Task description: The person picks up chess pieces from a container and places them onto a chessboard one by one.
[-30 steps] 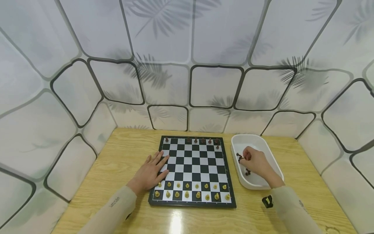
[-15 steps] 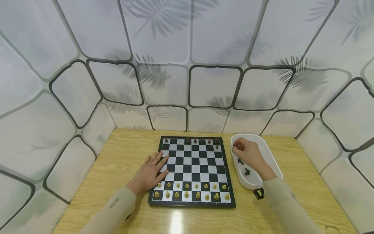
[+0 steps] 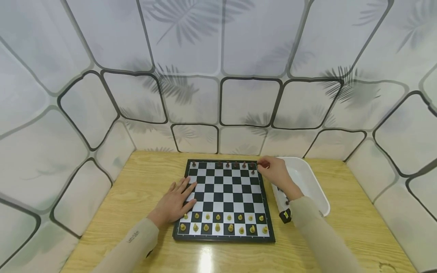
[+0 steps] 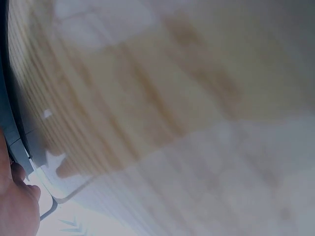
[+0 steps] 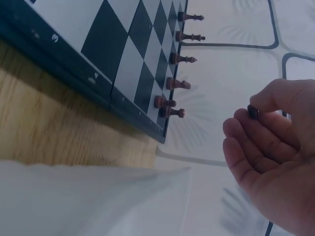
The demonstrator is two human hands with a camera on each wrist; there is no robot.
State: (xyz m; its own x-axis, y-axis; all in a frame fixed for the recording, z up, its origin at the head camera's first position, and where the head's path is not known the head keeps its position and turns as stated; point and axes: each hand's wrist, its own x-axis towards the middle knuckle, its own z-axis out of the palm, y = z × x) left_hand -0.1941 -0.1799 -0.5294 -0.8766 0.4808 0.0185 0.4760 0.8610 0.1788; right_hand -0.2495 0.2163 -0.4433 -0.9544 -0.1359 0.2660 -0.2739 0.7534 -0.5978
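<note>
A pale backdrop [image 3: 251,100] with grey and black outlines and leaf shapes fills the upper part of the head view. Below it spreads the wood-grained counter [image 3: 146,167], with a black-and-white chessboard [image 3: 219,197] at lower centre. Right of that sits a white tray [image 3: 308,182], partly covered by the right sleeve [image 3: 317,227]. The left hand [image 3: 175,200] rests across the board's left edge, its grip released and its fingers spread; the right hand [image 3: 275,172] is at the board's upper right corner. Yellow pieces [image 3: 217,227] stand in two rows along the board's bottom, dark red pieces [image 3: 227,164] mostly along its top row. Smallest is a single dark piece [image 5: 253,112] (clearest at right in the right wrist view), pinched by thumb and finger in the right hand's grip.
</note>
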